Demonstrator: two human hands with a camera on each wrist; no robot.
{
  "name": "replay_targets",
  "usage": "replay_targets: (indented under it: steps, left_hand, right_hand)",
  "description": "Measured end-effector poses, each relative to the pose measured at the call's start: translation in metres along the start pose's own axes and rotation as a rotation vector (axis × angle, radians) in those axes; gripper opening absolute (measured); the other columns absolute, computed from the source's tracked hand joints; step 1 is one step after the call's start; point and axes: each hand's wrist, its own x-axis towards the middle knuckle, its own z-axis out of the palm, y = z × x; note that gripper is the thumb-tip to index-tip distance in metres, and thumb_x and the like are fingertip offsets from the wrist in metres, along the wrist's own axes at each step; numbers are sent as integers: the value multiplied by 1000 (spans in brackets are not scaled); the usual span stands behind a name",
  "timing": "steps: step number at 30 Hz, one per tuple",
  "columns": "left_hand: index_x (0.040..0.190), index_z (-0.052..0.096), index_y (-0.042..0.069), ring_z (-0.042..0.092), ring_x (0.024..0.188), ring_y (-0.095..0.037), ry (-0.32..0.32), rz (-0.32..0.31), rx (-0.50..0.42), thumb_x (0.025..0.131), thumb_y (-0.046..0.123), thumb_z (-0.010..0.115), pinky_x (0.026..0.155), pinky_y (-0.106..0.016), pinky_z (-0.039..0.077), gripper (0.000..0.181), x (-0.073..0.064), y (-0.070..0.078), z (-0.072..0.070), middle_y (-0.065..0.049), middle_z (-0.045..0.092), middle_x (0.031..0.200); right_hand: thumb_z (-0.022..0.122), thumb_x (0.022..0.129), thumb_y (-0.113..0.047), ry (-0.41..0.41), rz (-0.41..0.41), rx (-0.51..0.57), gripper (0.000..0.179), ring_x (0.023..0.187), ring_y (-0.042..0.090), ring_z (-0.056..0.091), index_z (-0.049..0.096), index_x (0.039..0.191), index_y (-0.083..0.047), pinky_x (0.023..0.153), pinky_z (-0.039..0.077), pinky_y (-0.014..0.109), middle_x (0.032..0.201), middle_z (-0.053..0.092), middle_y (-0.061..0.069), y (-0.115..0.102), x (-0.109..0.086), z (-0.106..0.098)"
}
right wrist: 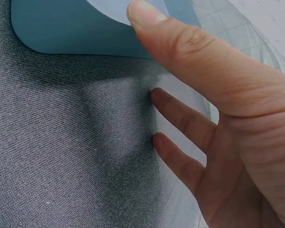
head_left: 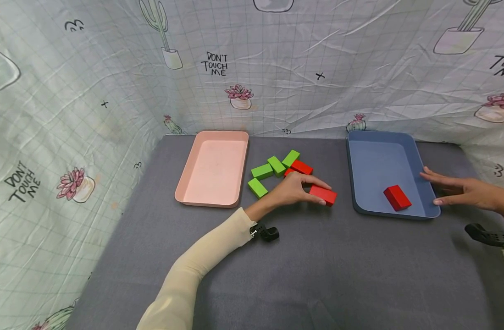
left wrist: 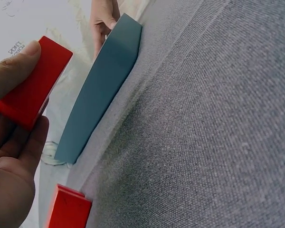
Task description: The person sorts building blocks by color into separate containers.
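Observation:
My left hand (head_left: 291,189) pinches a red block (head_left: 324,195) between thumb and fingers, off the cloth, between the pile and the blue tray (head_left: 361,211). In the left wrist view the held red block (left wrist: 35,83) is tilted. Another red block (head_left: 397,198) lies inside the blue tray. At that tray's right side is my right hand (head_left: 468,191), its fingers fairly straight, thumb and fingertips at the rim. Behind my left hand lie several green blocks (head_left: 262,171) and red blocks (head_left: 302,167), one red partly hidden by the hand.
A pink tray (head_left: 212,169) stands on the left of the grey cloth-covered table (head_left: 318,270), with the green blocks between it and the blue tray. A patterned fabric sheet (head_left: 285,82) hangs behind and along the left side.

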Motion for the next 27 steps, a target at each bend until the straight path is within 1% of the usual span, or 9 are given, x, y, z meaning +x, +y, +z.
replay_targets:
  steps: [4,5,8,9,10,12,15,16,27]
  left_hand:
    - [118,78,17,64,98,-2,8,-6,2,80,23,89,73,-20,49,40,1,0,1,10,76,109]
    - [118,78,17,64,98,-2,10,-4,3,80,22,89,72,-20,49,40,1,0,1,9,76,109]
    - [118,79,17,63,96,-3,14,2,0,80,22,89,70,-20,48,40,1,1,1,10,75,109]
    - [118,78,17,63,96,-3,14,5,-1,80,22,89,69,-21,48,40,1,1,1,10,75,109]
    - [118,79,17,63,96,-3,15,7,-3,80,22,89,70,-21,48,40,1,1,2,11,75,108]
    - [118,79,17,63,96,-4,20,18,-10,80,21,89,71,-21,49,40,1,1,2,11,75,108]
    - [118,78,16,63,96,-5,21,32,-26,80,20,89,73,-22,51,40,2,2,2,10,75,108]
    - [118,78,15,63,96,-5,21,35,-31,80,19,89,73,-22,51,40,2,2,2,10,75,108]
    - [120,77,14,60,92,-7,2,4,-40,81,19,88,70,-22,48,41,6,8,1,7,75,112]
  right_hand:
    - [63,99,-7,-2,3,4,83,119,-34,10,13,164,-12,89,14,-6,149,-1,-43,1,0,0]
    - [63,100,-7,-4,5,12,82,120,-34,10,12,164,-12,96,11,-3,151,-2,-41,1,0,1]
    - [63,100,-7,0,20,7,82,119,-34,10,13,164,-13,97,10,-3,152,-3,-39,0,1,1]
    - [62,100,-7,-3,22,19,82,119,-34,9,12,164,-13,104,6,2,152,-3,-39,0,1,2]
    - [62,100,-7,0,24,18,81,119,-34,9,12,164,-13,104,6,2,152,-2,-39,-1,1,2]
    - [62,100,-6,3,23,7,82,119,-34,9,12,164,-13,97,9,-3,150,-1,-41,-2,1,2]
    - [62,100,-5,2,12,10,82,118,-34,10,12,164,-12,97,9,-3,148,0,-43,-3,1,2]
    - [62,99,-4,3,8,-1,82,118,-34,10,12,164,-12,89,13,-6,148,0,-43,-3,1,2]
    - [62,99,-3,-11,-5,7,82,119,-34,11,12,164,-13,90,16,-5,150,-1,-42,-3,0,0]
